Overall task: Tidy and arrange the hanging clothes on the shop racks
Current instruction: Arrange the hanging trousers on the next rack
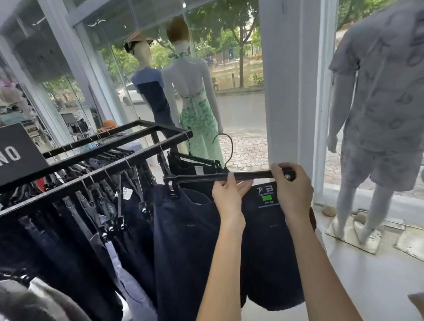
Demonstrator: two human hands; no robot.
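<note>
Dark navy shorts (187, 240), faint pale stitch marks; black hanger (199, 178). Black waist label (267, 193) with white lettering, green patch, blue stripe. Black rack (96, 156); dark blue and black jeans (65, 239) beneath. Black sign (1, 157), white letters. Green-and-white leaf-print dress (198, 115); two-tone top (150, 86), light blue over navy. Grey outfit (389, 78), darker grey printed motifs, on white mannequin (346, 199).

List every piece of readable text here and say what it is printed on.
"TINO": white letters on the black sign board on the clothes rack, cut off by the frame's left edge.
"TB": logo on the label of the dark shorts on the hanger.
Smaller lines on that label: too small to read.
White tag on the hung jeans: blurred, unreadable.
</note>
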